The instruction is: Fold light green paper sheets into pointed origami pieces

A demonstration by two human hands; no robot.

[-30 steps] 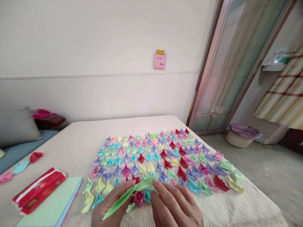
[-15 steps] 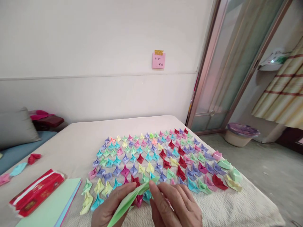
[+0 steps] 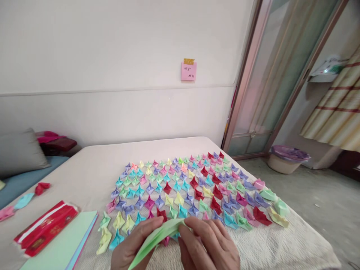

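Note:
A folded piece of light green paper (image 3: 157, 235) is held between both hands, low in the middle of the view. My left hand (image 3: 132, 243) grips its left part, the thumb and fingers closed along the fold. At its right tip, my right hand (image 3: 209, 242) pinches the paper between thumb and fingers; the fingertips are partly hidden. The paper bows slightly upward between the two grips. Just beyond my hands, rows of small folded paper boats (image 3: 168, 187) in many colours cover the cloth, and some nearest ones are hidden behind my hands.
A red packet (image 3: 46, 228) lies partly on a stack of coloured paper sheets (image 3: 63, 240) at the left. Several folded pieces (image 3: 24, 201) lie farther left on the light cloth (image 3: 92, 161). A pink note (image 3: 188, 71) is taped to the wall. A lined bin (image 3: 288, 159) stands at right.
The green paper now arches more between my hands, its right end lower. My right fingers have shifted slightly at the tip. Everything on the cloth stays in place.

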